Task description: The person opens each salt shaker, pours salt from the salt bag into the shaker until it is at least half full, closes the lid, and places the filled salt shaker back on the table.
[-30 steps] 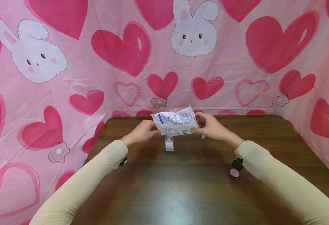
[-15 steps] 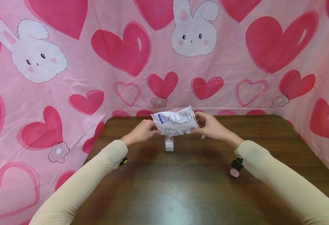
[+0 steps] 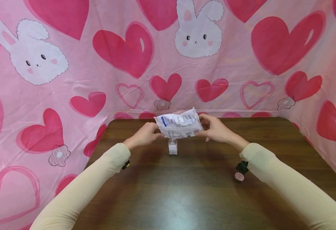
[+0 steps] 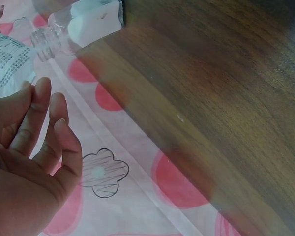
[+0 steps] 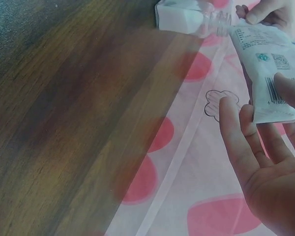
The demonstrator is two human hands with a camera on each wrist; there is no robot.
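Note:
A white printed packet (image 3: 179, 124) is held up off the table between both hands, its printed side toward the head camera. My left hand (image 3: 146, 134) pinches its left end; the left wrist view shows the thumb and index finger of that hand (image 4: 32, 152) meeting at the packet's edge. At the right end my right hand (image 3: 215, 129) grips it, thumb on the barcode side and fingers behind, as the right wrist view shows (image 5: 270, 167). Just below the packet in the head view stands a clear open-necked bottle (image 3: 173, 148) with white contents or a white label; I cannot tell which.
The brown wooden table (image 3: 179, 191) spreads below the hands. Behind and beside it hangs a pink cloth (image 3: 162, 64) with hearts and rabbits. A dark wrist device with a round pink piece (image 3: 239, 177) hangs beneath the right cuff.

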